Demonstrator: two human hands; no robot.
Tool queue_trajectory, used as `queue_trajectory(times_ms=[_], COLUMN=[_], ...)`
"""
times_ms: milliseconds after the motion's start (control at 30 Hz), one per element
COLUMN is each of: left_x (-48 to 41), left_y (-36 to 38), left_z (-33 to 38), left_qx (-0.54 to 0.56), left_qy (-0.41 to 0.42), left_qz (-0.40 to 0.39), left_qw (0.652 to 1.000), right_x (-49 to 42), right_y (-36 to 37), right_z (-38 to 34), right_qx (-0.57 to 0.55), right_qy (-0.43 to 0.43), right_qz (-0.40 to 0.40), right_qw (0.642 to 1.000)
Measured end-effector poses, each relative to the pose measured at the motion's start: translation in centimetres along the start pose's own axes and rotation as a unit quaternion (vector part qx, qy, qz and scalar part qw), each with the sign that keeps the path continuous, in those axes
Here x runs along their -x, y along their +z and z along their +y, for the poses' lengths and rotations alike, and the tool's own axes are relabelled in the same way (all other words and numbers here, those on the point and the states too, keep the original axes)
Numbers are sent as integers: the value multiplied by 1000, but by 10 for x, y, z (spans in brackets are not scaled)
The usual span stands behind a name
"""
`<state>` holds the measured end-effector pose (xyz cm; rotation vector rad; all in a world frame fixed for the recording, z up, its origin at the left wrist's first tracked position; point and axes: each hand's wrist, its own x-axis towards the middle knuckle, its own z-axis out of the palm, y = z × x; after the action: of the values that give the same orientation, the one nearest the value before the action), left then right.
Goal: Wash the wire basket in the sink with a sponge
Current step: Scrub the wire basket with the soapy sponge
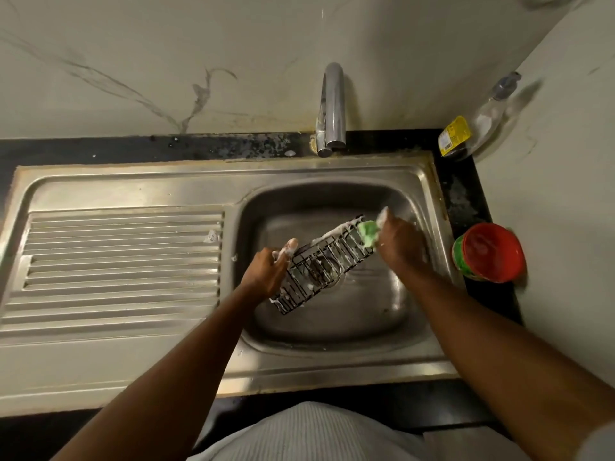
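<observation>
One steel sink (133, 191) sits in a black counter (100, 149).

Head view looks steeply down, close over the sink (133, 191).

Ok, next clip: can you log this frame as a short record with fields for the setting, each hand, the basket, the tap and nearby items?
setting: stainless steel sink with a ribbed drainboard on its left
left hand: grips the near end of the black wire basket
right hand: holds a green sponge at the basket's far end
basket: tilted over the basin, suds on its wires
tap: chrome tap, no water stream visible
counter: red-topped green tub; clear bottle with yellow label
</observation>
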<state>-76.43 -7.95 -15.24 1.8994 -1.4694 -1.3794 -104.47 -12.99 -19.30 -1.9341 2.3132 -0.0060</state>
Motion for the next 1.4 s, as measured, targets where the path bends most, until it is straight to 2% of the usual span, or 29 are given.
queue_trajectory(times_ms=[67,100,167,233,333,467,533,600,667,733,767,833,933,1000,1167,1300,1400], left_x=[-2,-4,-8,-11,-12,-15,-26,-37,-47,-62,-68,-69,-59,-52,-53,-42,-39], left_y=[-3,-4,-7,-9,-7,6,20,38,58,75,81,85,79,69,43,36,33], left_z=[-6,-10,-19,-26,-31,-25,-13,11,37,51,58,67,73,73,63,63,71], left_qx=[-14,-11,-15,-48,-116,-166,-193,-187,-143,-169,-180,-176,-149,-122,-30,48,72], left_qy=[5,3,-8,-22,-35,18,59,63,55,84,58,-31,-40,-28,20,43,75], left_qz=[-4,-7,-11,-23,-58,-56,-69,-82,-48,6,11,-28,29,44,95,193,189], left_qw=[1000,1000,1000,998,991,984,977,977,987,982,982,984,988,991,995,979,976], right_x=[-11,-12,-12,-6,9,19,24,28,31,30,28,21,5,-5,-15,3,23], right_y=[8,13,21,26,35,41,38,37,37,37,35,26,9,8,-16,-46,-64], right_z=[17,15,3,-9,-16,-17,-22,-28,-32,-30,-28,-26,-17,-6,-15,-44,-67], right_qx=[-33,-91,-229,-297,-318,-321,-294,-234,-164,-155,-171,-240,-323,-329,-381,-373,-348], right_qy=[37,53,112,150,148,178,136,80,42,29,20,33,123,134,177,130,76], right_qz=[-39,-58,-75,-61,-78,-61,-71,-67,-45,-44,-44,-38,-80,-106,-45,27,37], right_qw=[998,993,964,941,933,928,943,967,985,987,984,969,935,929,906,918,934])
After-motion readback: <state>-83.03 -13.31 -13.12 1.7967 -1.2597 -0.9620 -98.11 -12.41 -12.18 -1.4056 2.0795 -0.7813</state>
